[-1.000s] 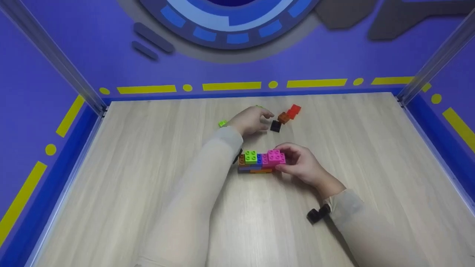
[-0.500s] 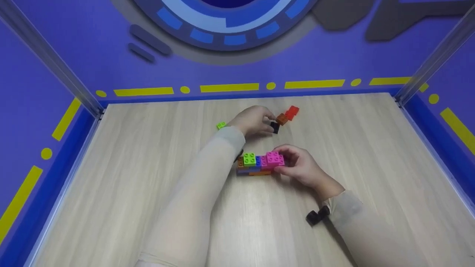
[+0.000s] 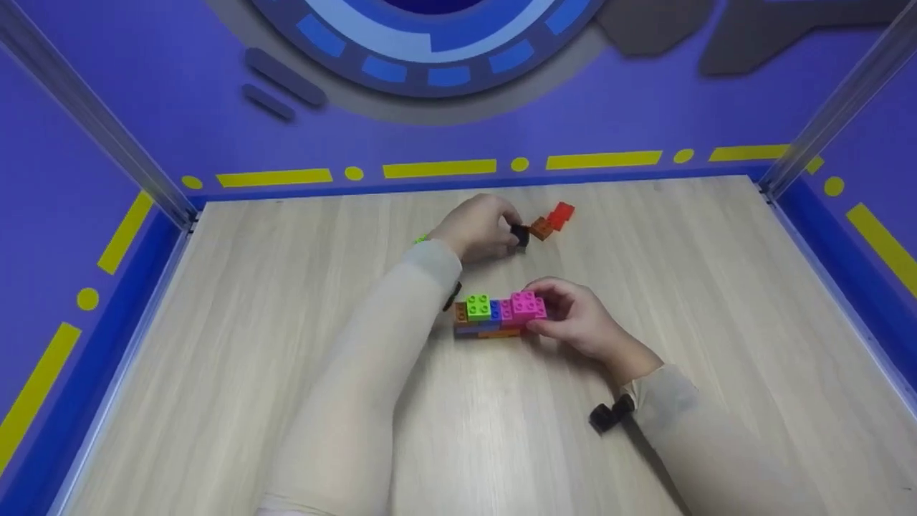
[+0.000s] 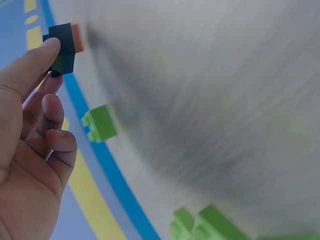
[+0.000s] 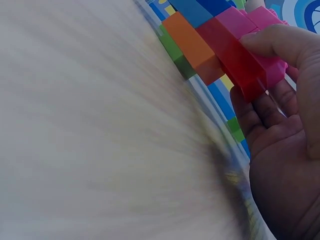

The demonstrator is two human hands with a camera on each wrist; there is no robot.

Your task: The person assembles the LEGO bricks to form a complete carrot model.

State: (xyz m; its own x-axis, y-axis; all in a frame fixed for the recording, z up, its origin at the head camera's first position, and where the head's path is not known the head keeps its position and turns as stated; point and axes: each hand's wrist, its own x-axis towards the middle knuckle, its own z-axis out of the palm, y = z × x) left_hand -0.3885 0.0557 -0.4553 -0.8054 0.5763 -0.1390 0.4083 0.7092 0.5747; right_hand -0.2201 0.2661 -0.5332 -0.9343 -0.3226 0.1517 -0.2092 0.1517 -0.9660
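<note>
Pale tabletop (image 3: 494, 423) below, block stack (image 3: 496, 312) running sideways, right hand (image 3: 584, 319) gripping its end, left hand (image 3: 474, 228) pinching a black brick (image 3: 521, 236)

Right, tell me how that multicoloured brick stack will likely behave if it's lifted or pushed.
The brick stack should lift fairly stiffly, as its bricks overlap in layers. It might dip at the far end, since the right-hand grip holds only the end with pink bricks. Its flat sides suggest sliding rather than rolling.

Pale wood-grain tabletop (image 3: 215, 322), purple far wall (image 3: 165, 122), round blue graphic (image 3: 444, 82), yellow dashes (image 3: 439, 169) along base, left wall (image 3: 43, 179), right wall (image 3: 881, 143), metal corner posts (image 3: 93, 111), soft glare near
</note>
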